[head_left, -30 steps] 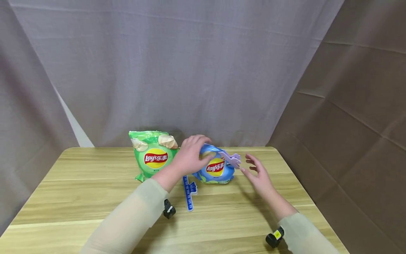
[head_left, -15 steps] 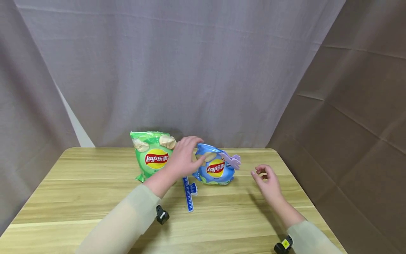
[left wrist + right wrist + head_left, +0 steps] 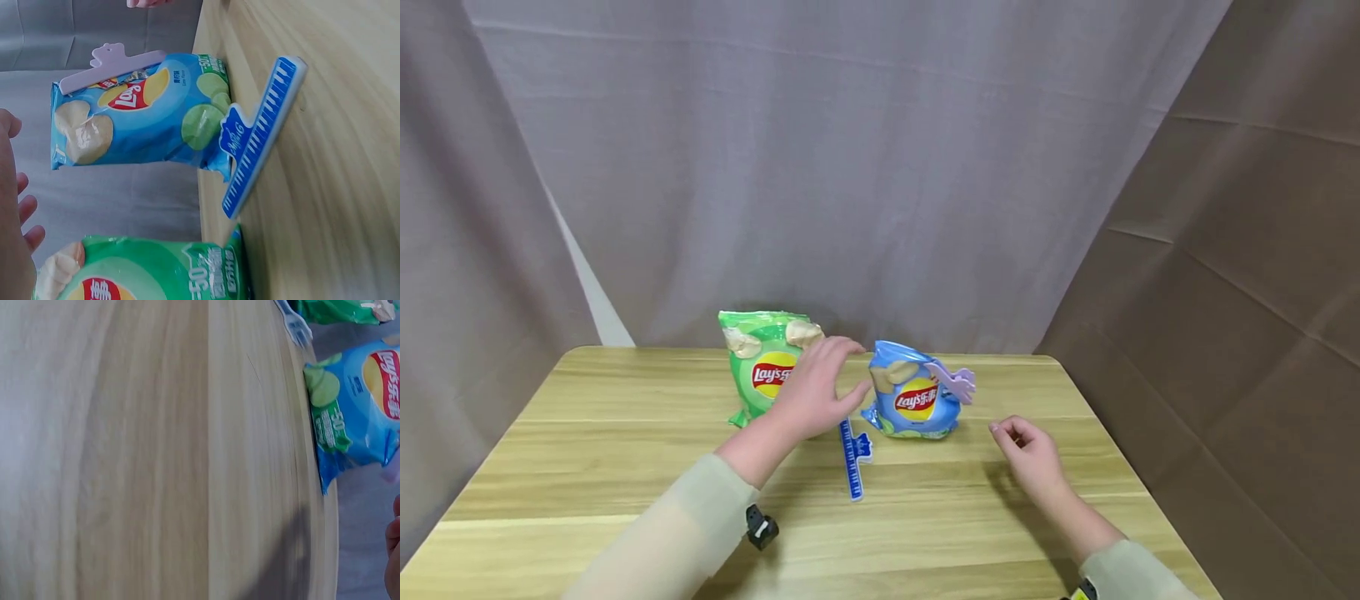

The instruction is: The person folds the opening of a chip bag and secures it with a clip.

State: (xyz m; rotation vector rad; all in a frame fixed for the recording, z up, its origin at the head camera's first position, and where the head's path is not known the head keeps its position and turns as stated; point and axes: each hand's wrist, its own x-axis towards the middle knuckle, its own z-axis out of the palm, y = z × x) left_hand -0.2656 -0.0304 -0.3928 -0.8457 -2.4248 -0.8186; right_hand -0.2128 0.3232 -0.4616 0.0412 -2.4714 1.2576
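A blue Lay's chip bag (image 3: 917, 400) stands on the table with a lilac bag clip (image 3: 955, 382) on its upper right corner. To its left is a green Lay's chip bag (image 3: 767, 367), partly hidden behind my left hand (image 3: 816, 392). That hand is raised between the two bags, thumb and fingers spread, holding nothing. In the left wrist view its fingers (image 3: 26, 209) are apart from the blue bag. My right hand (image 3: 1030, 454) hovers right of the blue bag, fingers loosely curled with nothing in them. A blue-and-white clip (image 3: 853, 458) lies in front of the bags.
The wooden table (image 3: 625, 467) ends at a grey curtain (image 3: 880, 167) behind the bags. A brown cloth (image 3: 1240, 350) hangs along the right side. Small black cameras, such as the left one (image 3: 762, 527), sit on the wrists.
My left hand has come off the blue bag and moved left, in front of the green bag. The right hand has drawn back toward me from the lilac clip, its fingers curling.
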